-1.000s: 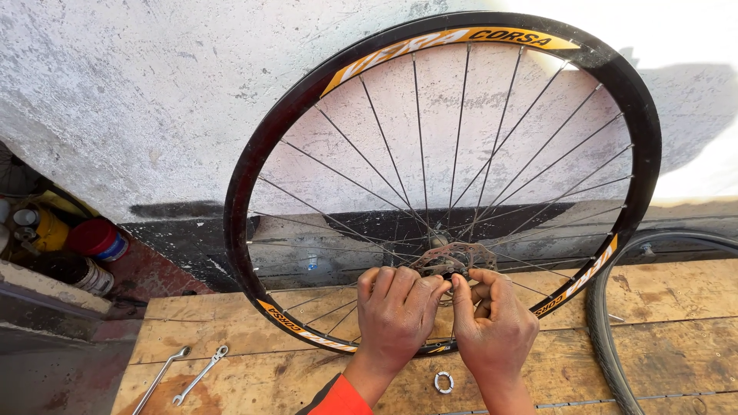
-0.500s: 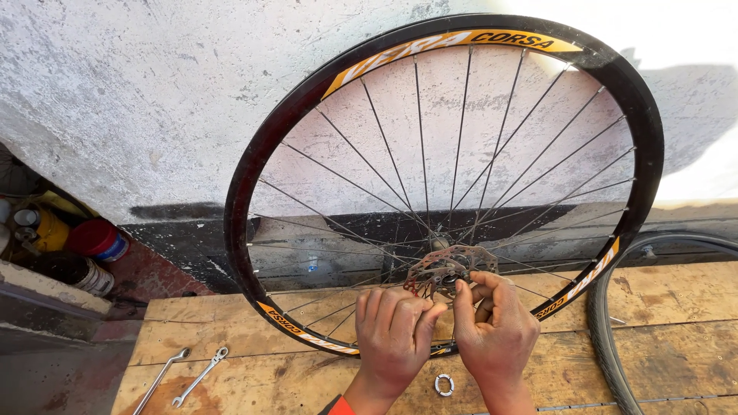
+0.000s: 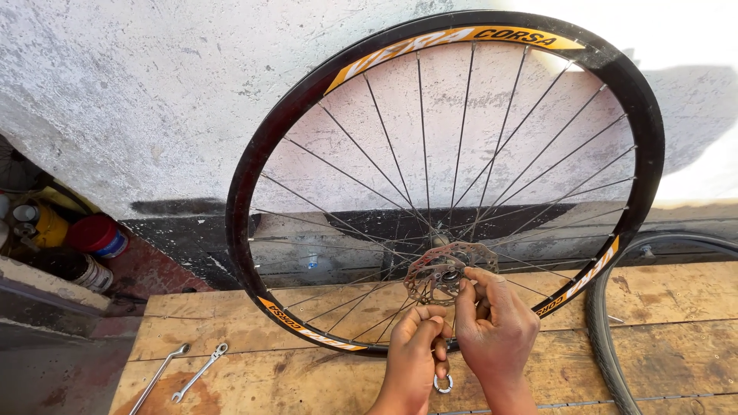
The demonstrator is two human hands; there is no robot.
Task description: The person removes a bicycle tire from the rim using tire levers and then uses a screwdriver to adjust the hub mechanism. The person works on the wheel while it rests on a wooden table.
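A black bicycle wheel (image 3: 254, 154) with orange rim stickers and thin spokes stands on a wooden bench, leaning against a white wall. At its hub sits a metal brake disc (image 3: 430, 270). My right hand (image 3: 496, 330) pinches at the hub by the disc's right edge. My left hand (image 3: 415, 346) is just below the disc, fingers curled together on something small that I cannot make out. A small metal ring (image 3: 443, 384) lies on the wood between my wrists.
Two spanners (image 3: 181, 370) lie on the wooden bench (image 3: 292, 376) at the front left. A black tyre (image 3: 607, 338) curves along the right side. Cans and bottles (image 3: 84, 242) stand on the ground at the left.
My left hand has dropped from the hub to below the disc, uncovering the brake disc. My right hand stays at the hub. The wheel has not moved.
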